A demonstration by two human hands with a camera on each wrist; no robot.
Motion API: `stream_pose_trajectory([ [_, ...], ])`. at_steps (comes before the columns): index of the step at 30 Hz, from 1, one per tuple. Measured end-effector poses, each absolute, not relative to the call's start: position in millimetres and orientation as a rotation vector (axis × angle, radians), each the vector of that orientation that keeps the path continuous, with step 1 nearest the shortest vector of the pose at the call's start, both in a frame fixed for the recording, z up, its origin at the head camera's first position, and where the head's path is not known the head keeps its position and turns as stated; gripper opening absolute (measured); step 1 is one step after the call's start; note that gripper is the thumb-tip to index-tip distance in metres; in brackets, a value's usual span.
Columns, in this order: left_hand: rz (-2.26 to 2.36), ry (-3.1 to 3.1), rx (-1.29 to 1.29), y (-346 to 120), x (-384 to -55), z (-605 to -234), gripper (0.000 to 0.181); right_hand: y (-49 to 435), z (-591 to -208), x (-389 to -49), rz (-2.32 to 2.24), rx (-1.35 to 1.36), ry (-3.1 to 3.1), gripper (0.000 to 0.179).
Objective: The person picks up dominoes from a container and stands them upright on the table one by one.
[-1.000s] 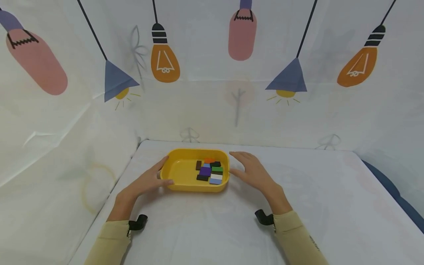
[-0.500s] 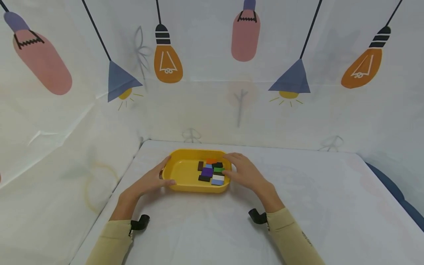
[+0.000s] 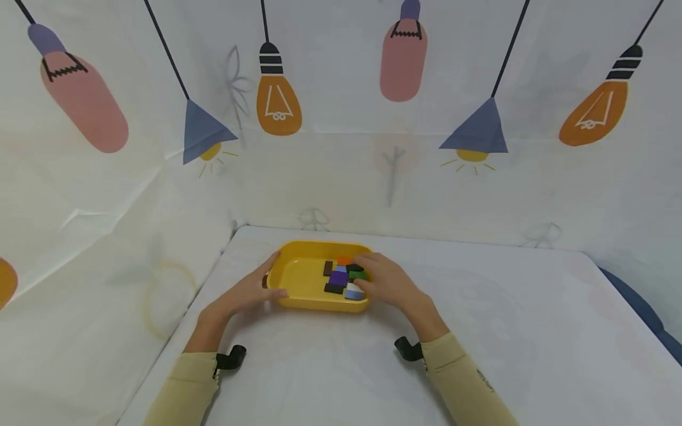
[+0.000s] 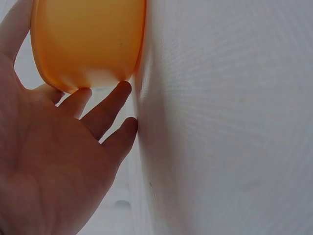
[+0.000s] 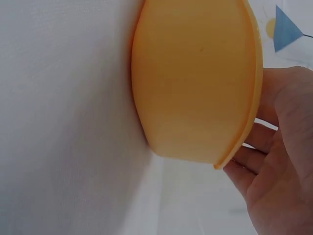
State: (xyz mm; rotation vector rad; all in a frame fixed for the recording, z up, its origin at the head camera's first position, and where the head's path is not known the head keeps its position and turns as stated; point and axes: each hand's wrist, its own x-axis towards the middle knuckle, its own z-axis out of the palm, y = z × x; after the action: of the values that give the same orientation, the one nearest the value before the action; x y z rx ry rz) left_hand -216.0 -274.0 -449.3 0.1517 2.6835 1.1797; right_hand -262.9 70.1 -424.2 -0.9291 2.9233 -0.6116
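Observation:
A yellow tray (image 3: 302, 273) rests on the white tabletop, with small flat coloured blocks gathered toward its right end. Purple (image 3: 338, 278), dark brown and black blocks lie nearest the tray's middle. My left hand (image 3: 246, 294) holds the tray's left end, thumb over the front rim; the left wrist view shows fingertips against the outer wall (image 4: 88, 44). Reaching over the right rim, my right hand (image 3: 393, 285) has its thumb by the green block (image 3: 357, 276) and white block, fingers near the orange block (image 3: 344, 260). Its fingertips are partly hidden behind the tray wall (image 5: 195, 83) in the right wrist view.
A white printed cloth (image 3: 341, 165) with lamp pictures hangs behind the table and along its left side. The tabletop (image 3: 319, 367) spreads in front of the tray and to the right. Something dark blue (image 3: 634, 299) shows past the right edge.
My right hand has moved left from beside the tray to over its right rim, among the blocks. The left hand keeps its place on the tray. The head view has shifted slightly.

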Motion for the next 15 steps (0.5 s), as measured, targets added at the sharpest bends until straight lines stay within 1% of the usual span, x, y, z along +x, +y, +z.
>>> stream_pose_trajectory([
  [7,1.139,2.709,0.141,-274.3,-214.3,-445.6,0.106,63.1,-425.2,-268.3,-0.568,-0.955,2.931,0.044],
  [15,1.158,2.687,0.139,-273.2,-215.5,-446.5,0.106,52.4,-427.4,-277.8,-0.478,-1.037,2.928,0.041],
])
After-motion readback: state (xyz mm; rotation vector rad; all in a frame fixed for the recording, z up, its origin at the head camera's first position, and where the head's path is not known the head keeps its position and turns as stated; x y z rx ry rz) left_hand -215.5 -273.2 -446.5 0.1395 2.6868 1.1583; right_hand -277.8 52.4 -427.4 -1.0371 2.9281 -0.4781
